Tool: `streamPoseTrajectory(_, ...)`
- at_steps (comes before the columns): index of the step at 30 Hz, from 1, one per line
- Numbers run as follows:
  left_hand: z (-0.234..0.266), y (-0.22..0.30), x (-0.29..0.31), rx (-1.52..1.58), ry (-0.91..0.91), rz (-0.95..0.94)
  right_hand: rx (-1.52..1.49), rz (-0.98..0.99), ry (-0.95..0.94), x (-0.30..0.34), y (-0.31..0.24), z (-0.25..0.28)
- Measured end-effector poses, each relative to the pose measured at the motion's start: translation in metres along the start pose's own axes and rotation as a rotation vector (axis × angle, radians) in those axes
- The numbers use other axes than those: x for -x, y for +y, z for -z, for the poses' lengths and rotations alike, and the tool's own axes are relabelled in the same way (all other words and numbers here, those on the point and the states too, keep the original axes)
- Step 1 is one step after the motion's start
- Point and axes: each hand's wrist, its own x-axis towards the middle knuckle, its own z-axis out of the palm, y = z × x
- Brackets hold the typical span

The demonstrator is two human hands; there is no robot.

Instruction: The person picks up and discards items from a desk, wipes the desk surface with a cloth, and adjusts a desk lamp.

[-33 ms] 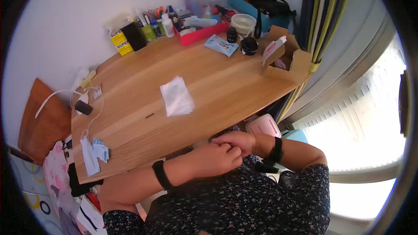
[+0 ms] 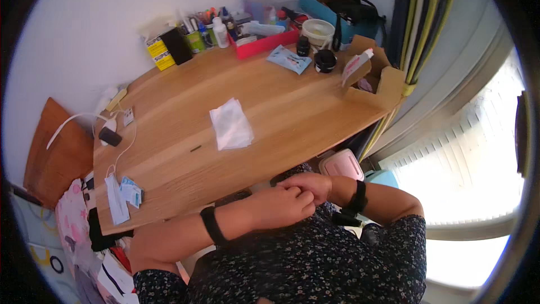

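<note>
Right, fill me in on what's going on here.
The person's left hand and right hand are together in front of the body, by the table's near edge; whether they hold anything is hidden. White sheets lie untouched mid-table, with a face mask toward the left and an open cardboard box on the right.

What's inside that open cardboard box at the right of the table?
Inside the cardboard box, a small pinkish-purple item shows; the box's walls hide whatever else may lie deeper.
</note>
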Motion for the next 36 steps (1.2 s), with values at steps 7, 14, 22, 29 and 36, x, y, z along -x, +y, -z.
streamPoseTrajectory(7,-0.02,0.003,-0.005,0.226,-0.034,-0.011,-0.57,-0.309,-0.096,-0.003,0.063,0.036)
streamPoseTrajectory(14,-0.029,-0.002,0.005,0.449,-0.023,0.017,-0.536,-0.3,0.045,-0.005,0.081,0.017)
streamPoseTrajectory(22,0.02,-0.011,0.077,0.218,0.048,0.323,-0.85,-0.294,0.325,0.015,0.119,0.053)
streamPoseTrajectory(29,0.039,-0.002,0.163,0.014,0.283,0.887,-0.854,-0.099,0.507,0.05,0.169,0.173)
streamPoseTrajectory(36,0.006,0.021,0.182,0.222,0.468,1.282,-0.762,0.359,0.853,0.049,0.1,0.249)
